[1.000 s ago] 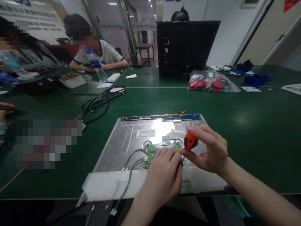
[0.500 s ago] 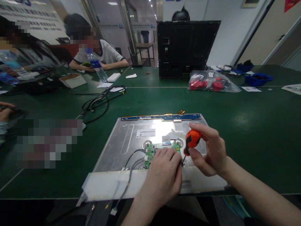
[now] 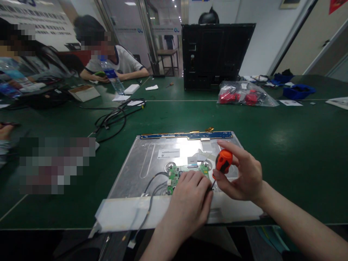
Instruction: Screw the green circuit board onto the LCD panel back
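Observation:
An orange and black screwdriver (image 3: 224, 161) is in my right hand (image 3: 244, 177), between thumb and fingers, its shaft slanting down toward the lower right corner of a green circuit board (image 3: 174, 174). My left hand (image 3: 190, 199) lies over that board with fingers bent together; its fingertips are partly hidden, close to the shaft's tip. The board sits on the back of a silver display panel (image 3: 136, 163), which has a blue strip board (image 3: 168, 136) along its far edge and a whitish sheet (image 3: 125, 215) along its near edge. Grey cables (image 3: 152, 197) run from the board's left side.
Beyond the panel stand a black monitor (image 3: 212, 54) and a plastic bag with red items (image 3: 244, 96). Black cables (image 3: 116, 116), a water bottle (image 3: 112, 78) and blue trays (image 3: 297, 91) lie or stand about the green table (image 3: 163, 116). Two people sit at the left.
The screwdriver handle has turned and shifted slightly right. My right thumb has moved left and up along it. My left hand has hardly moved.

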### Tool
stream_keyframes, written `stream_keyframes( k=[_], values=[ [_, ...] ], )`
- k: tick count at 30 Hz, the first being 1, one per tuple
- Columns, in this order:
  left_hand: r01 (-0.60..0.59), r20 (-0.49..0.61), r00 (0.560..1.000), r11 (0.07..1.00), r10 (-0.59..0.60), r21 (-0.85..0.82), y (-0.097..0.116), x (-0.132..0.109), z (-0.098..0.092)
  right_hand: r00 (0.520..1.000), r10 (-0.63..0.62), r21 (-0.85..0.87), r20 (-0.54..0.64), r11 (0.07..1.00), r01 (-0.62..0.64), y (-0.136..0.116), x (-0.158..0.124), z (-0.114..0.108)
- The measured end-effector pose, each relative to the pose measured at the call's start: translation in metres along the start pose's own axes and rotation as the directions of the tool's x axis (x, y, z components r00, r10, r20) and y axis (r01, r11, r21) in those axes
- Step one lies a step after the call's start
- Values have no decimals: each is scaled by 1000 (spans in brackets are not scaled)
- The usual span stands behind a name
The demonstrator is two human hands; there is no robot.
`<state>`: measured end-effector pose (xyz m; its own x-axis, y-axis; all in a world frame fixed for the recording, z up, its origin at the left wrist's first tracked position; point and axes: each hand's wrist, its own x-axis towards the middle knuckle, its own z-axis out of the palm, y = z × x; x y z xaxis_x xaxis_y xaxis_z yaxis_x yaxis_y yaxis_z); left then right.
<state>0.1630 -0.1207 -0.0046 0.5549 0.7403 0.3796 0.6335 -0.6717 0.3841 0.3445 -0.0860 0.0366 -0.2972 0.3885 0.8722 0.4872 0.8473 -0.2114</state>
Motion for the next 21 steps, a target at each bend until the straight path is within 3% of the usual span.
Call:
stream_keyframes(
  k=[5, 21],
  values=[
    [-43, -51, 998, 998, 46, 55, -2, 0, 3, 1000, -14, 22, -5, 1000, 14, 0, 2, 0],
    [-20, -5, 1000, 998, 20, 54, -2, 1, 2, 1000, -5, 22, 15, 1000, 5, 1, 2, -1]
  ],
)
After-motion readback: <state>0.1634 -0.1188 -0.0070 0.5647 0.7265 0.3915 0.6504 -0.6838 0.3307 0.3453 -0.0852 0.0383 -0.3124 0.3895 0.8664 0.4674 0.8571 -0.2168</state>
